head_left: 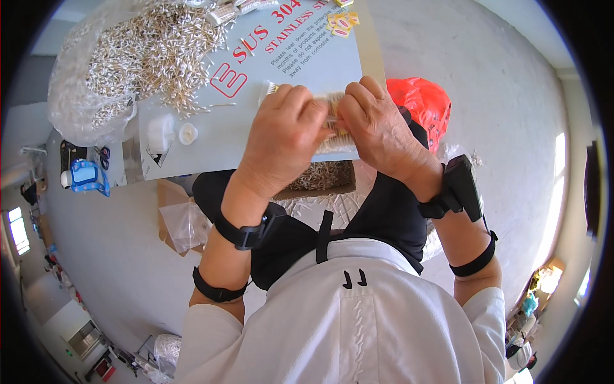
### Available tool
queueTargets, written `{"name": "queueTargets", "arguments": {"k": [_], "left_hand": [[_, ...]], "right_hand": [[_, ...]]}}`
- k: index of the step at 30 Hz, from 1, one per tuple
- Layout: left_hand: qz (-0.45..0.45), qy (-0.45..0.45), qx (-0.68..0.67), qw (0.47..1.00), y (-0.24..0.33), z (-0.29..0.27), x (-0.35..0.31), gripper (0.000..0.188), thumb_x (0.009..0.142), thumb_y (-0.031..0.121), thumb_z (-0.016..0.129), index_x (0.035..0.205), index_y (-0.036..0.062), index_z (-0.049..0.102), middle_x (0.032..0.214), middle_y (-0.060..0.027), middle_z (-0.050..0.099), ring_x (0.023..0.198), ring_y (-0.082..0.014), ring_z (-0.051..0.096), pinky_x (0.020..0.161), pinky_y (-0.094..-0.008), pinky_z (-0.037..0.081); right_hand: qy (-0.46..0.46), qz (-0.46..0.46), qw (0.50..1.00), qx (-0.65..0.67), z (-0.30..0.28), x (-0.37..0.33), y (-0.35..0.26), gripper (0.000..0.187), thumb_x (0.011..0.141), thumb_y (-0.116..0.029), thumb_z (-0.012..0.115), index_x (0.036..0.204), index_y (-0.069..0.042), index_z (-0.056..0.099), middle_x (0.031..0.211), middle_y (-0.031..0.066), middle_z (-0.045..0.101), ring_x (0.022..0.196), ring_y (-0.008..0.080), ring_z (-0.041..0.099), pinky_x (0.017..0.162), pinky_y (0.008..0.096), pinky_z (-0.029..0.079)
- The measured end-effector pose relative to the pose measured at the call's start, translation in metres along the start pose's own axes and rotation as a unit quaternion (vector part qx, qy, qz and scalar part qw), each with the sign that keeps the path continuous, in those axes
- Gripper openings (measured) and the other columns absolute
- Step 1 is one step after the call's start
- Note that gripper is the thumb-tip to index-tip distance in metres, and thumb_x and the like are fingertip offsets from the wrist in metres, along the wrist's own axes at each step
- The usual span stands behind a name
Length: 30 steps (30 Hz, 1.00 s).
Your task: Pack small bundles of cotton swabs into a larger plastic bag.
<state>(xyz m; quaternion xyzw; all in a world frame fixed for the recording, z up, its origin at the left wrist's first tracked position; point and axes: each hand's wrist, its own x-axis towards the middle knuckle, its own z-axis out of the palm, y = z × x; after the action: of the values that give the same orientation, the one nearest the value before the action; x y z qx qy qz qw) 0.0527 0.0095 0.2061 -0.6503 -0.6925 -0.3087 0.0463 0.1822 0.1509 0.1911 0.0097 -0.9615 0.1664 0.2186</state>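
Note:
A clear plastic bag of cotton swabs (334, 146) lies flat at the near edge of the grey printed board (192, 157). Over it, my left hand (284, 128) is closed, its fingertips pinching the clear film. My right hand (376, 125) is closed beside it, thumb and fingers meeting on the same film a short way to the right. My knuckles hide part of the bag and the exact grip. Another small bundle of swabs (268, 91) shows just beyond my left hand. A large heap of loose cotton swabs (163, 54) spills from a big clear bag (61, 118) at the far left.
A small round white container (188, 133) stands left on the board. Yellow-and-red labels (343, 24) lie at the far right. Scissors (104, 157) and a blue packet (87, 176) sit at left. Below the edge is a box of swabs (326, 177); a red plastic bag (422, 102) is right.

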Motion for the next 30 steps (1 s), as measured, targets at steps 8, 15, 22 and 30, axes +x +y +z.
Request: {"name": "queueTargets", "arguments": {"k": [8,15,22,30], "left_hand": [[0.015,0.018,0.046,0.999,0.002,0.016,-0.003,0.017,0.071,0.002,0.067,0.081,0.0035,0.054,0.083,-0.0088,0.051,0.081,-0.027,0.053,0.074,-0.0392,0.044],[0.001,0.06,0.011,0.998,0.0,0.02,-0.007,0.016,0.074,0.002,0.068,0.083,0.0034,0.055,0.084,-0.0102,0.051,0.082,-0.03,0.053,0.075,-0.0415,0.044],[-0.011,0.063,-0.046,0.997,-0.003,0.017,-0.011,0.017,0.075,-0.002,0.067,0.086,0.0033,0.055,0.085,-0.0126,0.054,0.08,-0.0344,0.054,0.072,-0.0433,0.044],[-0.02,0.009,0.006,1.0,0.009,0.012,0.005,0.015,0.077,-0.001,0.069,0.085,0.0036,0.057,0.084,-0.0092,0.055,0.08,-0.0299,0.055,0.07,-0.0403,0.041]], "right_hand": [[0.004,0.002,0.997,0.079,-0.011,0.0,0.007,0.019,0.079,-0.003,0.069,0.09,-0.001,0.054,0.092,0.013,0.052,0.088,0.0327,0.051,0.076,0.041,0.049],[-0.04,0.033,0.994,0.092,-0.027,0.0,0.013,0.023,0.079,-0.004,0.073,0.093,-0.003,0.055,0.091,0.0114,0.053,0.089,0.0317,0.055,0.075,0.04,0.05],[-0.061,-0.038,0.997,-0.027,-0.024,0.002,0.015,0.017,0.076,-0.007,0.063,0.085,-0.001,0.05,0.087,0.0135,0.053,0.082,0.0305,0.055,0.076,0.0399,0.048],[-0.01,-0.031,0.999,-0.021,-0.018,-0.007,0.016,0.019,0.078,-0.009,0.064,0.086,-0.001,0.049,0.087,0.0127,0.052,0.082,0.0312,0.055,0.075,0.0408,0.048]]}}
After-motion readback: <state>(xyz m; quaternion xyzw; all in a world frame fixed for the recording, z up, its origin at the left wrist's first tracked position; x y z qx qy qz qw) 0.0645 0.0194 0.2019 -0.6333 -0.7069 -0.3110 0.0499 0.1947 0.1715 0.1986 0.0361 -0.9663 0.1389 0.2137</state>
